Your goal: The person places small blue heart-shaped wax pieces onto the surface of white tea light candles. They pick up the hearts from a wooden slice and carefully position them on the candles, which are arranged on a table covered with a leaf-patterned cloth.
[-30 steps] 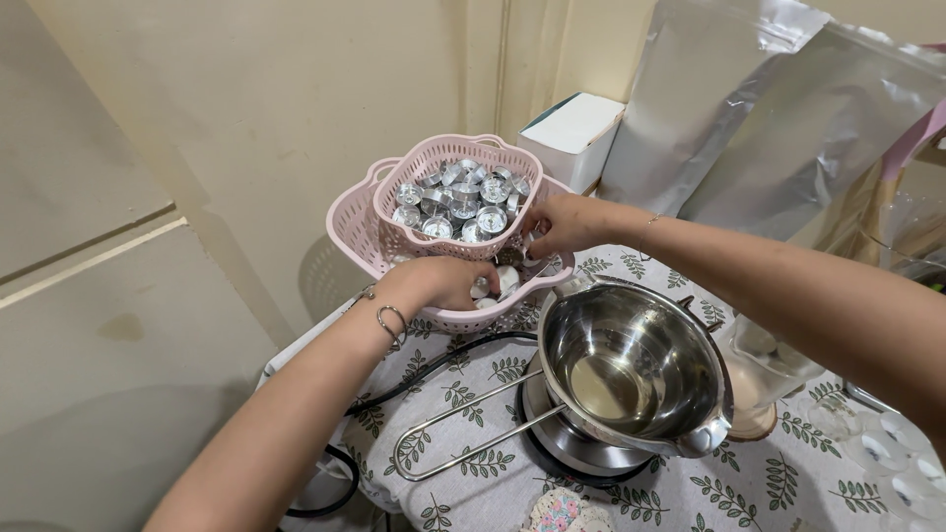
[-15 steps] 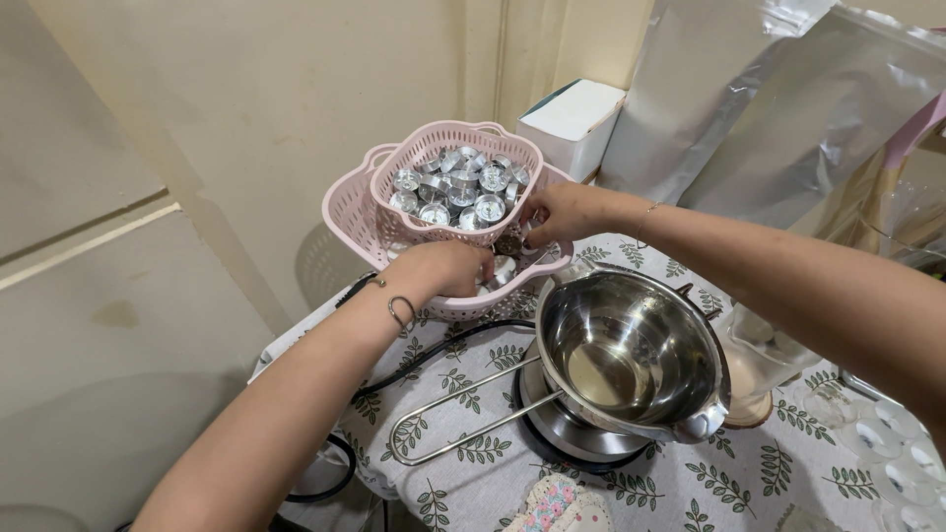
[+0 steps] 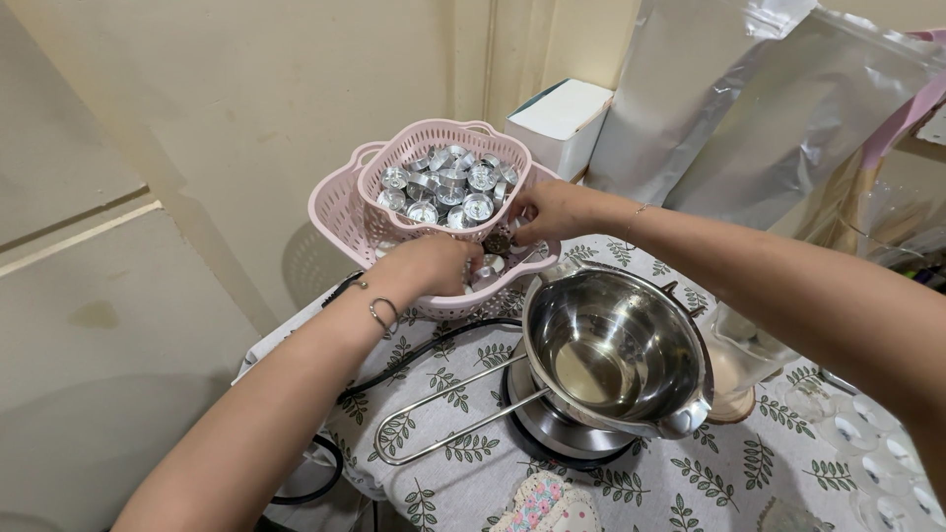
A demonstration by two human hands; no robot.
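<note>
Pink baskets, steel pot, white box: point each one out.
upper pink basket (image 3: 394,161), head view, on its left wall.
lower pink basket (image 3: 335,212), head view, on its left wall.
steel pot (image 3: 631,296), head view, on its inner back wall.
white box (image 3: 564,106), head view, on its top.

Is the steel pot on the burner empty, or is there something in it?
Not empty: the steel pot holds a shallow pool of clear liquid at its bottom, with bare shiny walls above it.
</note>
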